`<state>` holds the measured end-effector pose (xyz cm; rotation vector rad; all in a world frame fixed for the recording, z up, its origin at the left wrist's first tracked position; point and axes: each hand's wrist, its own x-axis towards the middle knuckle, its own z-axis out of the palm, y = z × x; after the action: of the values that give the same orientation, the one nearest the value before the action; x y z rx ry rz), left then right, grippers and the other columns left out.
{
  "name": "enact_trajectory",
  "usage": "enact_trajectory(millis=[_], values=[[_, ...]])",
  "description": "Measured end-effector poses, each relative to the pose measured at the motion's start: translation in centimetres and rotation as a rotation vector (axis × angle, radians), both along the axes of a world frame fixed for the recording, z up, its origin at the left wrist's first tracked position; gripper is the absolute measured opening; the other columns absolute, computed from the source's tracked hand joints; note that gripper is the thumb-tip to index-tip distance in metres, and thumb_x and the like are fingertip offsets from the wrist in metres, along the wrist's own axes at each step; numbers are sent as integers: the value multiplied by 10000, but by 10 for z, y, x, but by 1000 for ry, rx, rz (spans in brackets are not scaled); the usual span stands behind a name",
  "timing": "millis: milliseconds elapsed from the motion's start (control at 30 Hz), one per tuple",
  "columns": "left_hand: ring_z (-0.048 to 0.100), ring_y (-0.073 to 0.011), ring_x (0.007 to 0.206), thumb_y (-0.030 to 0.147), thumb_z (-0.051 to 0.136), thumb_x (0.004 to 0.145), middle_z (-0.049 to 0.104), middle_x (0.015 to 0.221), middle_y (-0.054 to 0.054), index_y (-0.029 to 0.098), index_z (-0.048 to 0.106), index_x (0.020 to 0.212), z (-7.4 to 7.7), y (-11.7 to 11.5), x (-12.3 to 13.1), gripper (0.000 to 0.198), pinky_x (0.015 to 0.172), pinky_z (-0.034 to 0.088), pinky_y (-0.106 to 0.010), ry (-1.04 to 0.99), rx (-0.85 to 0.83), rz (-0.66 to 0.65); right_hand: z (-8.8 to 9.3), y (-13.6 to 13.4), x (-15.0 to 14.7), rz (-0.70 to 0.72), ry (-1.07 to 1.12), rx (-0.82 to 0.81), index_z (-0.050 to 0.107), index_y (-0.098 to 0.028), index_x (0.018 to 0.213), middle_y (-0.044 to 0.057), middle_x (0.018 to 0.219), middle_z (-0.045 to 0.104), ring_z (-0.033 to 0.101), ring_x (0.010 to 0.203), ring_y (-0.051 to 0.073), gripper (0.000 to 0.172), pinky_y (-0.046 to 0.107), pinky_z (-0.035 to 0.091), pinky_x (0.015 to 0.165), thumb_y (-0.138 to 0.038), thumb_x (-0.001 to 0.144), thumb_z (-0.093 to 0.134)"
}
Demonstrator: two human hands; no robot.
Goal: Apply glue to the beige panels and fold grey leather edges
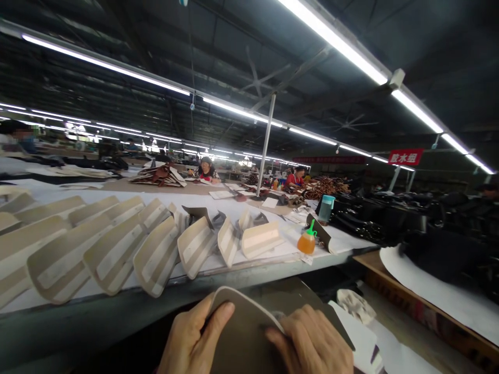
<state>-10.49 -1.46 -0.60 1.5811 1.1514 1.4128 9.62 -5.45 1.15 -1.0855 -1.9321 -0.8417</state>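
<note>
At the bottom of the head view my left hand (191, 340) grips the left edge of a dark brown-grey leather piece (241, 332), thumb on top and pointing right. My right hand (312, 340) presses on the same piece from the right, fingers curled over its surface. The piece curves up at its rounded top edge, which shows a pale rim. Just above it runs a shelf (117, 306) carrying a row of several beige curved pieces (156, 257), each with a lighter stripe, leaning one against another.
An orange bottle with a green nozzle (307, 240) and a teal-capped cup (326, 206) stand on the shelf's right end. Dark leather stacks (390, 221) lie to the right. A steel pole (265, 145) rises behind. Other workers sit at far tables; white sheets lie lower right.
</note>
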Motion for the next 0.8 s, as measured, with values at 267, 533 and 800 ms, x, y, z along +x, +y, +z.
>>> enact_trajectory(millis=[267, 533, 800], values=[[758, -154, 820, 417, 644, 923, 789, 946, 39, 256, 636, 1154, 26, 4, -18, 281, 708, 585, -159, 392, 505, -15, 10, -1, 8, 181, 98, -102, 481, -210, 788, -13, 624, 524, 499, 578, 145, 295, 276, 344, 571, -270, 1074, 437], [608, -177, 573, 125, 445, 990, 632, 617, 15, 182, 629, 735, 54, -6, 9, 320, 601, 456, -351, 734, 1050, -76, 12, -5, 1, 217, 94, -165, 452, -206, 719, -26, 614, 491, 472, 558, 133, 369, 278, 332, 561, -310, 1073, 438], [469, -137, 538, 15, 522, 904, 543, 555, 38, 187, 546, 664, 35, -9, 9, 296, 572, 339, -325, 684, 1086, -132, 28, -19, -4, 301, 410, -566, 302, -220, 668, -61, 607, 391, 438, 522, 101, 490, 225, 349, 540, -460, 1094, 258]])
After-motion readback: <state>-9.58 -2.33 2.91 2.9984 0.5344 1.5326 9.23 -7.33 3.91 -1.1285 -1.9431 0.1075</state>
